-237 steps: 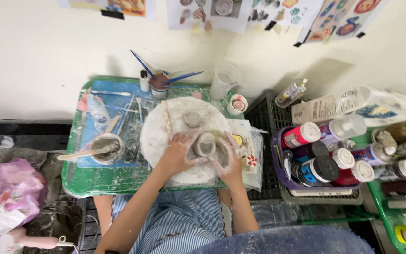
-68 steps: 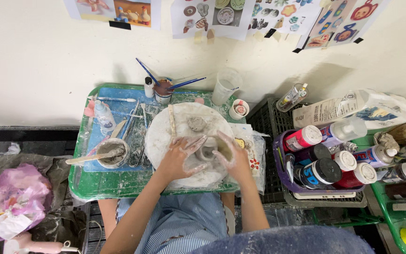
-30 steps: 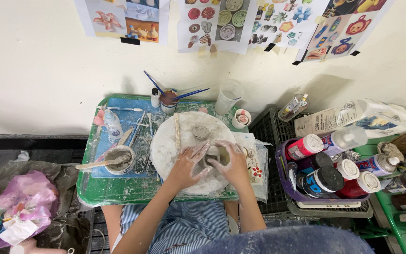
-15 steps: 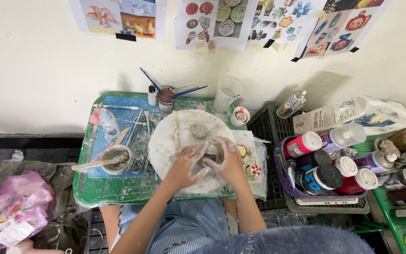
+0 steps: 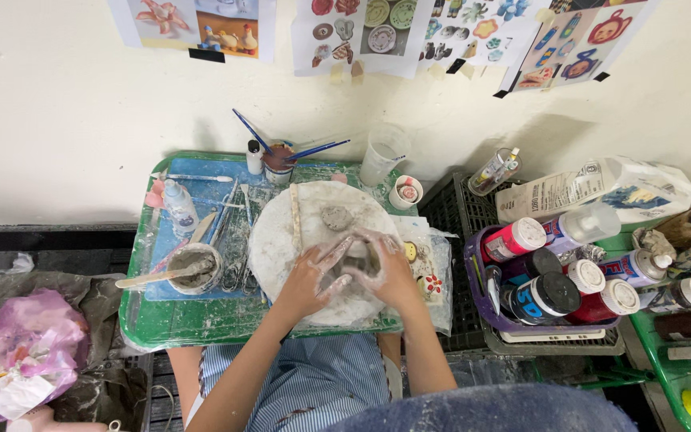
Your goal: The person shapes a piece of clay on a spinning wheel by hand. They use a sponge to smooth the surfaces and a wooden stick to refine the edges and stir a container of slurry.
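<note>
Both my hands cup a small grey clay pot on a round white turntable. My left hand wraps its left side, fingers smeared with wet clay. My right hand closes around its right side. A loose lump of clay and a wooden stick lie on the turntable behind the pot. The turntable sits on a green tray table.
A bowl of slip with a wooden spatula stands left of the turntable, with metal tools beside it. Brushes in a cup, a plastic cup and a small bottle stand at the back. A purple basket of paint bottles is right.
The view has drifted slightly downward and my hands have kept working round the clay pot in the same spot. Nothing was picked up or let go.
</note>
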